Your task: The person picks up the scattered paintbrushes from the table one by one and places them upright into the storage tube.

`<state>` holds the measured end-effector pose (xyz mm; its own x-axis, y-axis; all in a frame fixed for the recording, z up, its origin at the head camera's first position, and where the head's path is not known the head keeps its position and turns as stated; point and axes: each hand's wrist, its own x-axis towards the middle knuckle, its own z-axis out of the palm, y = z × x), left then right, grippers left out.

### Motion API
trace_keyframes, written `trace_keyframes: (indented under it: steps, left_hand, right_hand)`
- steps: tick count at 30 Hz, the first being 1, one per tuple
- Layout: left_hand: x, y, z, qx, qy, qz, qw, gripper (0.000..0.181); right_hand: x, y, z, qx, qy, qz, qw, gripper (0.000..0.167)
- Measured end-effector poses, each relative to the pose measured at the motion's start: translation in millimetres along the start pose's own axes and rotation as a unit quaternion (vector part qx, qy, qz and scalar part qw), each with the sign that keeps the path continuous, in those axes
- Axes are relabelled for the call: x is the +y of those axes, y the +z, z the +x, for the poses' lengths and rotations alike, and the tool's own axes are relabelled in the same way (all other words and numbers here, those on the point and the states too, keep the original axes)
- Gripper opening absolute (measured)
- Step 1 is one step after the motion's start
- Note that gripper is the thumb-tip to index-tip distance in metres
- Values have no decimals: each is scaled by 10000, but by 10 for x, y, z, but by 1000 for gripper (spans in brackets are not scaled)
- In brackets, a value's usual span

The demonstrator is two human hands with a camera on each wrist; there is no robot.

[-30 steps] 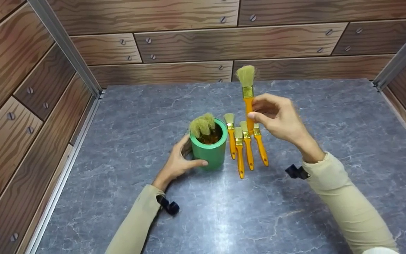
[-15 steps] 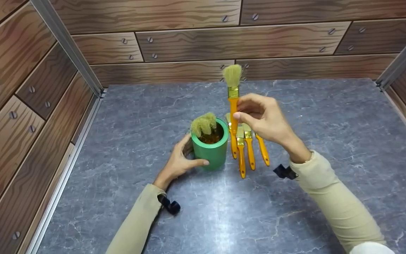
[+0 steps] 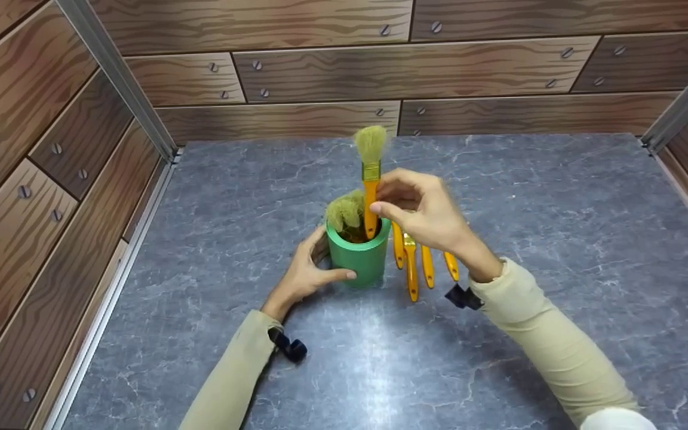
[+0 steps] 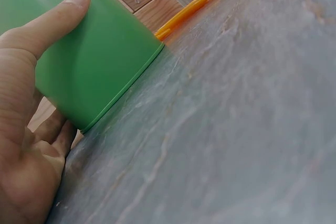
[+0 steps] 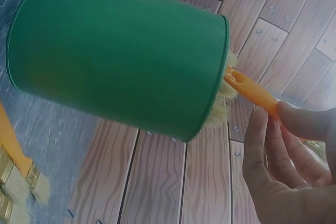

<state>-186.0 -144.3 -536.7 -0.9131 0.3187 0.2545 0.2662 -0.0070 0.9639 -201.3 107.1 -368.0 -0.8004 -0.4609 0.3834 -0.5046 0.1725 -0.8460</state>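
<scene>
A green cylindrical pot (image 3: 357, 261) stands on the table, with several paintbrushes (image 3: 344, 212) in it, bristles up. My left hand (image 3: 302, 276) grips the pot from the left, its thumb across the front; in the left wrist view the thumb lies along the green wall. My right hand (image 3: 424, 209) pinches another paintbrush (image 3: 371, 170) by its orange handle, bristles up. In the head view the handle's lower end is over the pot's opening; in the right wrist view that end is at the rim. How far it reaches inside, I cannot tell.
Several more paintbrushes (image 3: 412, 272) with orange handles lie on the grey marbled table (image 3: 230, 197) just right of the pot, partly hidden under my right hand. Wood-patterned walls (image 3: 320, 74) enclose the back and sides, with a metal post (image 3: 135, 89) at the back left corner.
My right hand has carried the upright paintbrush leftward from above the lying brushes to over the pot, and lowered it slightly. The left hand keeps its hold on the pot.
</scene>
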Motion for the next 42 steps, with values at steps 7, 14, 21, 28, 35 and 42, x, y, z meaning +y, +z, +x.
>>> trace_keyframes:
  steps: [7, 14, 21, 28, 35, 42]
  left_hand:
    - [-8, 18, 14, -40, 18, -37, 10000, 106]
    - [-19, 33, 21, -46, 98, -103, 9999, 106]
    - [-21, 19, 10, -52, 90, -59, 9999, 103]
    - [-18, -9, -4, -49, 54, -46, 10000, 102]
    - [-12, -3, -16, 33, -30, -77, 10000, 103]
    - [-12, -1, -13, 44, -36, 31, 10000, 103]
  right_hand:
    - [11, 75, -7, -120, -125, -106, 9998, 13]
    - [35, 103, -22, -204, -206, -123, 9995, 18]
    - [49, 52, -59, -184, -132, -212, 9995, 18]
    - [111, -60, -114, -116, -18, -516, 9986, 16]
    - [233, -190, -195, -54, 209, -783, 9967, 13]
    - [387, -318, -277, -80, 458, -1002, 9939, 14]
